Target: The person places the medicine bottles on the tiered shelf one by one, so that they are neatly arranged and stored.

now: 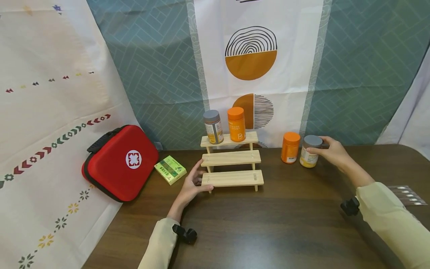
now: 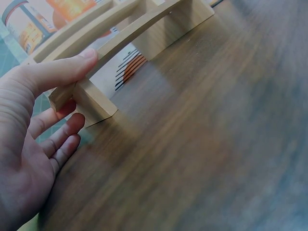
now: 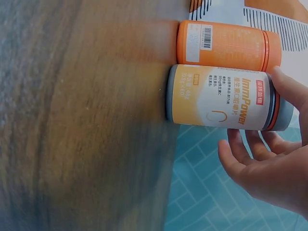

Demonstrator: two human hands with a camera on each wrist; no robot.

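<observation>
Rack stands on the tabletop; the left grip pinches its end, maybe to stop wobbling. The right grip holds 1 gray-lidded jar near its top, beside an orange jar.

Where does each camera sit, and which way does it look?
Head: on the person's head, looking forward and down at the shelf, red case and table; shows the left hand, right hand and both sleeves.
Left wrist: on that wrist, looking along the left hand at the shelf's end; that hand shows.
Right wrist: on that wrist, looking at the grey-lidded jar by the right hand and the orange jar beside it; that hand shows.
Head and right wrist share those jars.
</observation>
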